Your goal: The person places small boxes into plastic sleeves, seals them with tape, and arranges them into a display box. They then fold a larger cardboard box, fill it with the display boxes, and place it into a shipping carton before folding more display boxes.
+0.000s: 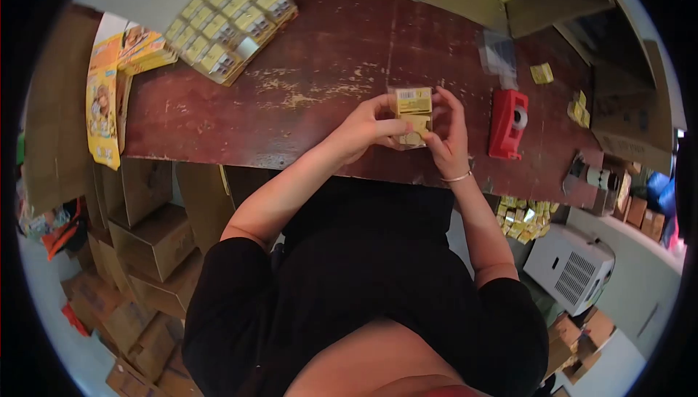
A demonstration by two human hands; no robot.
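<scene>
Between my two hands is a small yellow box [414, 105] with a barcode label on its upper end, held just above the dark red table [327, 48] near its front edge. My left hand [372, 129] grips it from the left, with the thumb across its lower part. My right hand [448, 134] closes on its right side, fingers at the far corner and thumb at the near one. A bracelet circles my right wrist. Right of my hands stands a red tape dispenser [505, 122] with a roll in it.
A stacked block of yellow boxes [229, 22] lies at the back left, beside printed orange cartons [107, 102]. Clear plastic sheets [498, 55] and loose yellow boxes [542, 73] are on the right. Below the right edge are more yellow boxes [525, 219] and a white machine [569, 266].
</scene>
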